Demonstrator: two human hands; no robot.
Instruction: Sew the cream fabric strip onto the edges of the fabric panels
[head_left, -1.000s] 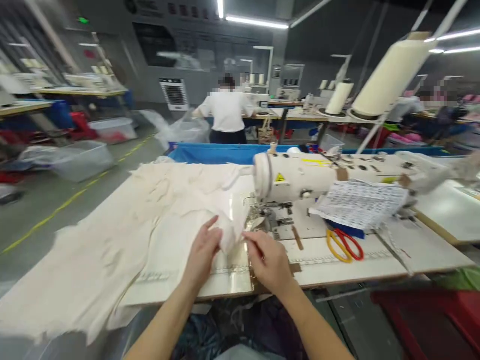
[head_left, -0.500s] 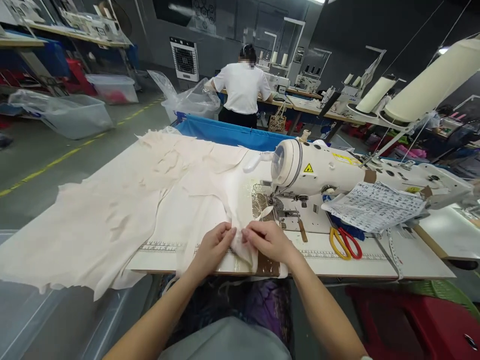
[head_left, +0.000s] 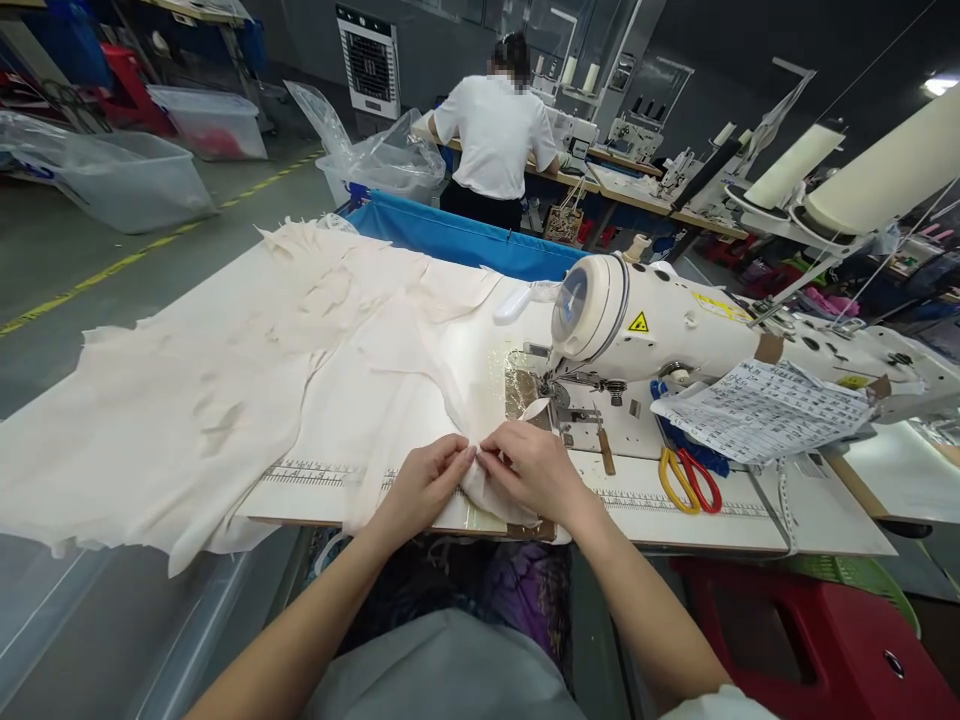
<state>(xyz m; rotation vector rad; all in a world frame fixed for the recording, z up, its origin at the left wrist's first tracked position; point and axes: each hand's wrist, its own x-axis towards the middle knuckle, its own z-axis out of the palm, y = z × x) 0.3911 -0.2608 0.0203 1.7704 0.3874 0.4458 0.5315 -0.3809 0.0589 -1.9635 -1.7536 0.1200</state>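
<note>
My left hand (head_left: 431, 485) and my right hand (head_left: 529, 470) meet at the front of the sewing table, each pinching a thin cream fabric piece (head_left: 487, 492). Their fingertips almost touch, and the edge between them is partly hidden by the fingers. From there the cloth runs back over the white tabletop, and part of it lies by the needle area of a white sewing machine (head_left: 589, 305), just behind my right hand. A heap of similar cream fabric pieces (head_left: 225, 400) spreads over the left of the table and hangs past its front edge.
Scissors with yellow and red handles (head_left: 690, 480) lie right of my right hand, near a handwritten paper sheet (head_left: 765, 405) and a tape measure (head_left: 786, 510). A blue cloth bin (head_left: 465, 238) borders the table's back. Beyond it a person in a white shirt (head_left: 495, 135) works at another machine.
My fingertips have come closer together on the fabric, and the right hand has turned slightly inward. The whole view has shifted a little as my head moved.
</note>
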